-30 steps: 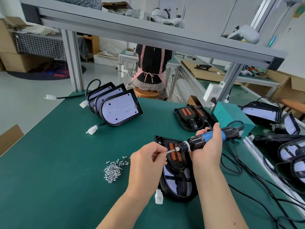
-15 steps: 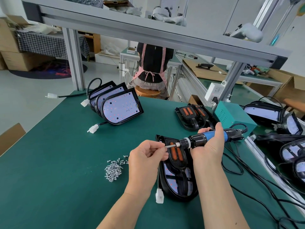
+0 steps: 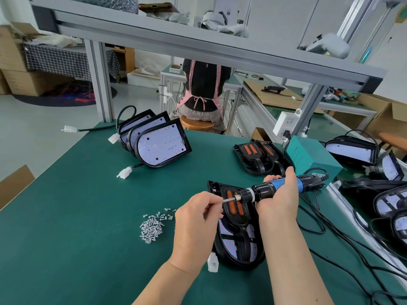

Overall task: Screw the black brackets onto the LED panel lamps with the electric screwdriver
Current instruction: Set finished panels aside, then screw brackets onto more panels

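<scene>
The right hand grips the screwdriver, held level over the lamp, which lies face down. The left hand pinches the bit at its tip (any screw there is hidden). I judge this to be loading a screw: the bracket sits on the lamp, seemingly not yet fastened. Behind the lamp a stack already carries brackets. Behind and left of the lamp, leaning lamps probably wait. Screws lie just left of the lamp, with open mat beyond them. Right of the lamp, cables crowd toward the mat's edge.
</scene>
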### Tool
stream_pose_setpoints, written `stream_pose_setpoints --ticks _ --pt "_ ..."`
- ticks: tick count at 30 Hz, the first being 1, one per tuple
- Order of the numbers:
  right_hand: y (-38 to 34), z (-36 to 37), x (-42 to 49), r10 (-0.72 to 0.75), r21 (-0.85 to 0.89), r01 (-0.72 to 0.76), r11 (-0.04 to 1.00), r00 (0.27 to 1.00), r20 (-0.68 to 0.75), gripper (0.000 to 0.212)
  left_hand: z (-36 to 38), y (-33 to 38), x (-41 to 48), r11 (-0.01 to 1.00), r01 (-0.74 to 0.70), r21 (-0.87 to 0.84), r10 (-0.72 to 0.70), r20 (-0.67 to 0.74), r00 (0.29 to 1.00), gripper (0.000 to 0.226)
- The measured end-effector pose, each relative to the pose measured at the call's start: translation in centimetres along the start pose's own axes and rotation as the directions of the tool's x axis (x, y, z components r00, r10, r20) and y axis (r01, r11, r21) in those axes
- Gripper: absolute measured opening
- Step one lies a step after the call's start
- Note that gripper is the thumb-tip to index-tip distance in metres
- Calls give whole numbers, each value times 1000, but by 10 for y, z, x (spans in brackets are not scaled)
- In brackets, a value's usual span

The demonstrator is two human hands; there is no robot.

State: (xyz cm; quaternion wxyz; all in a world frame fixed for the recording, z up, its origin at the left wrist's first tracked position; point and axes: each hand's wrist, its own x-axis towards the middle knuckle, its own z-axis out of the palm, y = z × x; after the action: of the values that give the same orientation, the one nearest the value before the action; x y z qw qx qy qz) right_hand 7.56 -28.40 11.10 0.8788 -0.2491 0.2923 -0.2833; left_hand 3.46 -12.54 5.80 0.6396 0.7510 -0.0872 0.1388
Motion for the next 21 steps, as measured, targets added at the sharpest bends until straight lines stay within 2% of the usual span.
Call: stream_pose_setpoints --ticks 3,4,6,7,9,10,11,12,14,16,21 --pt "1 -2 -1 -5 7 6 1000 1000 -1 29 1 5 3 912 276 -305 -272 54 961 27" --pt "1 -2 -2 -10 14 9 1000 1000 10 29 0 6 4 887 313 -341 -307 71 949 24" --pt "0 -2 -2 -18 15 17 1000 999 33 29 0 7 5 910 299 -288 -291 73 954 21" --pt "0 -2 -3 -22 10 22 1000 999 42 29 0 7 3 949 242 -204 -236 57 970 22" --pt "-1 -1 -3 -23 -4 23 1000 999 40 28 0 6 1 997 -17 74 16 11 1000 21" --pt "-1 -1 -3 -18 -12 18 1000 1000 24 28 -1 6 -1 967 -147 206 147 13 989 19" --pt "-1 0 -2 -9 -22 9 1000 1000 3 28 -1 4 -3 943 -206 263 209 16 978 18" --pt "-2 -1 0 1 -29 -1 1000 1000 -15 28 0 3 -4 957 -177 230 178 18 984 19" --pt "-2 -2 3 18 -27 -18 999 999 -26 29 -2 4 -1 998 66 -16 -65 41 997 24" --pt "-1 -4 4 24 -27 -24 999 999 -25 29 -3 6 3 938 271 -215 -253 109 961 25" --pt "-1 -5 0 -44 15 43 999 998 38 28 -3 10 7 822 442 -359 -411 161 897 12"
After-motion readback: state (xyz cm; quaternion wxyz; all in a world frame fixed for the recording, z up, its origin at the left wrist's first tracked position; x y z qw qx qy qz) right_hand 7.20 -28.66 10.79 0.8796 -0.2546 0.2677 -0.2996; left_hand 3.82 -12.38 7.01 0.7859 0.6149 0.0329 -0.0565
